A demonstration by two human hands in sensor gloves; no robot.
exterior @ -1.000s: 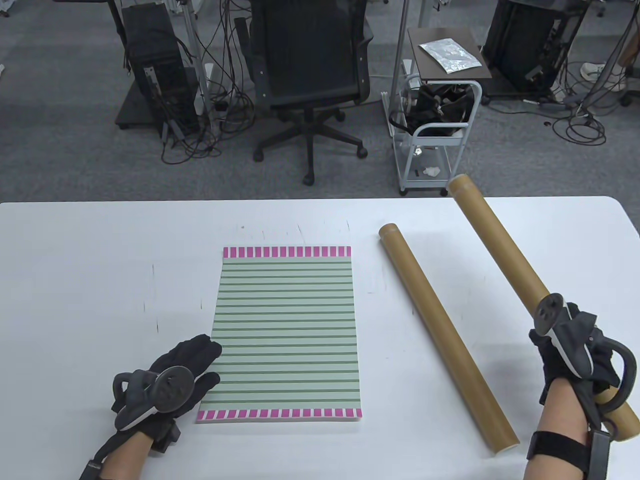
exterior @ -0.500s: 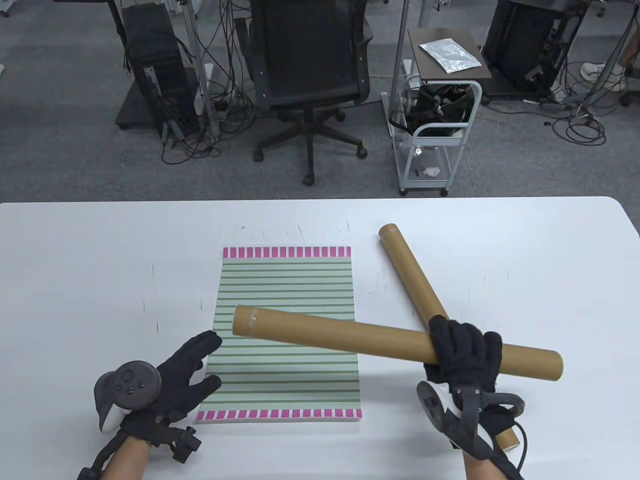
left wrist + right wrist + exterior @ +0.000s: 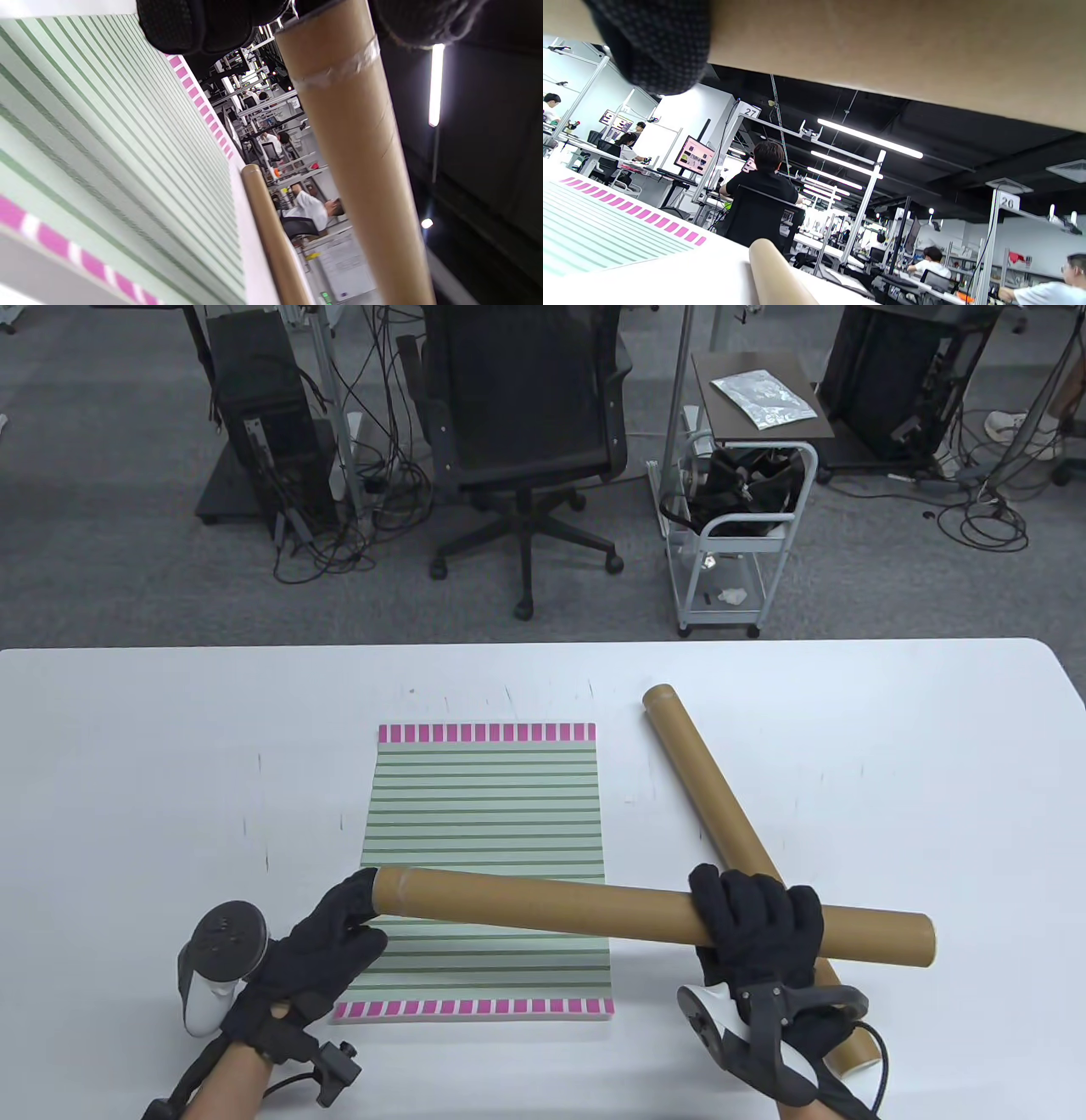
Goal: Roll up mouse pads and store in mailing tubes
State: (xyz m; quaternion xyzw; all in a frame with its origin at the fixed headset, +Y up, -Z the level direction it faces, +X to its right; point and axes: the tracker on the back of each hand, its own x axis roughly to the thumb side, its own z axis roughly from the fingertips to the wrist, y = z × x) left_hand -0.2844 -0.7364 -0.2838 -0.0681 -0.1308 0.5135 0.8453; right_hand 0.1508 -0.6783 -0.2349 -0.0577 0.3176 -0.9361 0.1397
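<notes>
A green-striped mouse pad [image 3: 485, 848] with pink-checked ends lies flat on the white table [image 3: 127, 746]. My right hand [image 3: 755, 929] grips a brown mailing tube [image 3: 577, 901] and holds it crosswise above the pad's near part. My left hand [image 3: 339, 929] holds the tube's left end, where clear tape wraps it [image 3: 339, 67]. A second brown tube [image 3: 721, 823] lies diagonally on the table to the right of the pad, passing under the held tube. The pad [image 3: 85, 140] and the second tube [image 3: 271, 228] show in the left wrist view. The held tube [image 3: 882, 51] fills the top of the right wrist view.
Beyond the table's far edge stand an office chair [image 3: 526, 432], a white cart [image 3: 738, 534] and computer towers with cables on the floor. The table [image 3: 933, 746] is bare to the right of the tubes.
My right hand swung the held tube from a diagonal at the right to crosswise over the pad. My left hand rose from the pad's corner and took the tube's left end.
</notes>
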